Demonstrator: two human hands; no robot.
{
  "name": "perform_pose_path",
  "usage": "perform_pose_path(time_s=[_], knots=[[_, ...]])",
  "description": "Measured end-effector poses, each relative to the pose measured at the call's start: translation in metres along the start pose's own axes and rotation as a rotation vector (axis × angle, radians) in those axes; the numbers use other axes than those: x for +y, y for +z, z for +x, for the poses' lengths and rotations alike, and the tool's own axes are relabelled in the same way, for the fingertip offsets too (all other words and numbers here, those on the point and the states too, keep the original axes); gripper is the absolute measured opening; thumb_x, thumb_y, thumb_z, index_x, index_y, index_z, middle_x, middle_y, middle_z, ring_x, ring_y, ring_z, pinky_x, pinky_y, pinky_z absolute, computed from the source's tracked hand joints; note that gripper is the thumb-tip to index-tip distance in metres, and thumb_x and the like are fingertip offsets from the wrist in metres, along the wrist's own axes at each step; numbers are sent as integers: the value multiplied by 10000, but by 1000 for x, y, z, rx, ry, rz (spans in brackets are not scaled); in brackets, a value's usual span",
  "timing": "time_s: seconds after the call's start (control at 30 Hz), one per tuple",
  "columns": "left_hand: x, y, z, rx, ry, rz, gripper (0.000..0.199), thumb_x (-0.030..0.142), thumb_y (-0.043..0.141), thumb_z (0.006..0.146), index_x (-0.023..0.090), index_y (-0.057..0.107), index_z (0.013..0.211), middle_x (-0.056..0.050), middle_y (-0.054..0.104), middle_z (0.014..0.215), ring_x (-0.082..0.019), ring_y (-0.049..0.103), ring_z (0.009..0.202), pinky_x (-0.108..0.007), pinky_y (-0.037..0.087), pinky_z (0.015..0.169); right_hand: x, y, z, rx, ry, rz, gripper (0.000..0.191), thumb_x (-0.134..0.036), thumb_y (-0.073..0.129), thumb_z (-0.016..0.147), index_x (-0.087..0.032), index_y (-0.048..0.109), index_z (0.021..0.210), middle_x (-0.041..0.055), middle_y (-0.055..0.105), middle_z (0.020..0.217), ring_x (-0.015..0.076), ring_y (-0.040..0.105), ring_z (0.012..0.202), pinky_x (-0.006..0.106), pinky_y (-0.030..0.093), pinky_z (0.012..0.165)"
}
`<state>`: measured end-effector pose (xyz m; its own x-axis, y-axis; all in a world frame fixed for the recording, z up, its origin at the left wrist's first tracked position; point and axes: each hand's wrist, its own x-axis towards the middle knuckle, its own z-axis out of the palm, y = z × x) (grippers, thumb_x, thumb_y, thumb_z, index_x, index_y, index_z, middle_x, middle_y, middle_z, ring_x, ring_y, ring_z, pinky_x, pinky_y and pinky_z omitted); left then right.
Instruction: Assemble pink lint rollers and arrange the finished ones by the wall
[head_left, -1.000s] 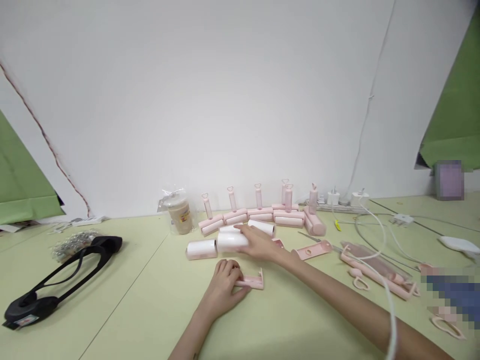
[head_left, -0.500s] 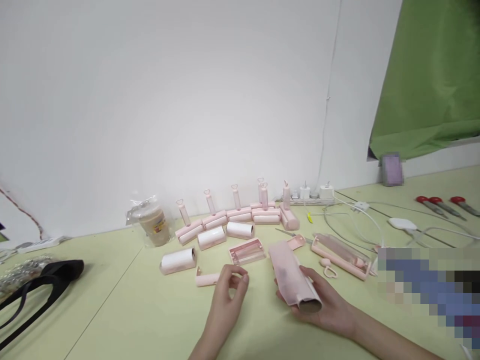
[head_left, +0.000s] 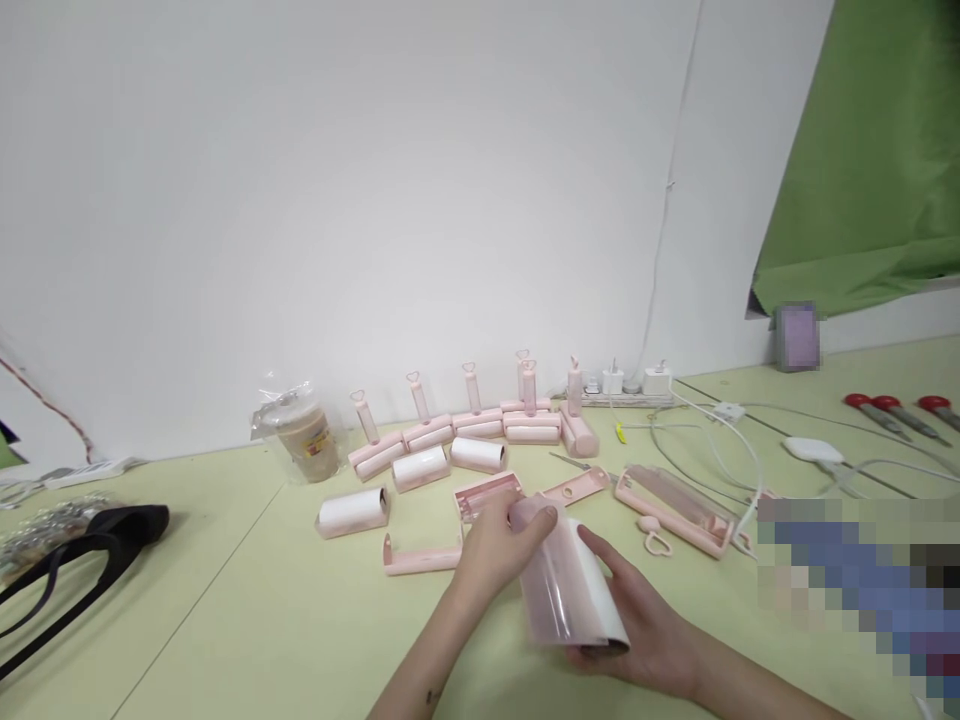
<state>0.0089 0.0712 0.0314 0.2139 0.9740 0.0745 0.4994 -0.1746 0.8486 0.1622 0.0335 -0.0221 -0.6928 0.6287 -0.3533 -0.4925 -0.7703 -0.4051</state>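
Holding the white roll (head_left: 600,590) near the front of the table (head_left: 247,620), tilted toward the camera, just this side of the pink open case (head_left: 487,487). Cupping it from the side and below with the right hand (head_left: 645,635), grip closed around it. Reaching in with the left hand (head_left: 501,540), wrist angled inward, thumb pinching the far end of the clear film (head_left: 549,585), fingers mostly hidden. Can't read the colorful label (head_left: 318,440) on the bagged cup (head_left: 304,455), way too small.
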Motion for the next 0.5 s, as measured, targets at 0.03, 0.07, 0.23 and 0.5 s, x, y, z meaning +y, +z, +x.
perform_pose_path(time_s=[0.03,0.07,0.23,0.5], knots=[[2,-3,-1,20,14,16,384,558,501,705,189,594,758,-39,605,738,-232,550,723,-290,413,605,0,0,0,24,-22,-10,500,-622,443,749,-164,553,920,57,629,780,204,586,767,328,443,697],[4,-6,-3,40,27,19,381,552,501,709,193,599,787,-41,613,759,-232,551,731,-293,412,618,-1,0,-1,48,-53,-26,492,-619,446,746,-172,549,922,60,627,811,206,581,796,334,438,721],[-17,-18,-18,69,66,-272,392,455,505,745,227,493,1064,-67,556,1036,-218,542,878,-262,447,621,-9,-5,1,82,-210,17,355,-552,435,776,-230,528,892,22,617,877,190,557,903,348,398,830],[-74,-29,-43,14,268,-181,338,150,520,670,228,443,990,-36,481,940,-167,541,779,-291,474,703,-17,-18,8,0,-171,220,279,-465,474,783,-209,516,884,24,605,853,165,573,809,313,416,714]])
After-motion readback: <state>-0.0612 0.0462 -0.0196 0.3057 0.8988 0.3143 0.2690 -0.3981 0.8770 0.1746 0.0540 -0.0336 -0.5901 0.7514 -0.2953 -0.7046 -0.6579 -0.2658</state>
